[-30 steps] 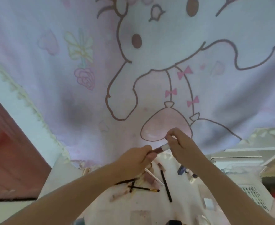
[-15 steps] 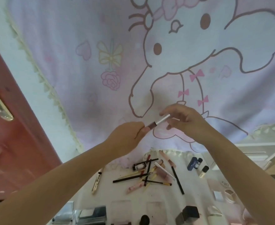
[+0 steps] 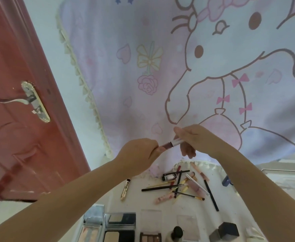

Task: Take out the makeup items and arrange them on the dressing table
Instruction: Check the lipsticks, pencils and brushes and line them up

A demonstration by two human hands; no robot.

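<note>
Head view showed, at far left, a red door [image 3: 21,102] with a metal handle [image 3: 31,102], well clear of the work. Moving right, the left hand [image 3: 139,152] was curled around the dark reddish end of a slim lip gloss tube [image 3: 173,143], held in the air above the white counter [image 3: 152,213]. The right hand [image 3: 193,137] pinched the tube's silvery cap end, so both hands gripped the one item between them. It looked as if the cap was being twisted or pulled; a sudden release could have jerked the wand free and smeared colour on the cartoon curtain [image 3: 160,67] just behind, or dropped the tube into the tangled pile of pencils and brushes [image 3: 179,187] lying below on the counter, scattering them. A single gold tube [image 3: 125,188] lay apart to the left of that pile, and palettes [image 3: 118,226] sat at the near edge. Further right, a dark square box [image 3: 227,230] stood close to the edge, where a passing forearm might have knocked it off.
</note>
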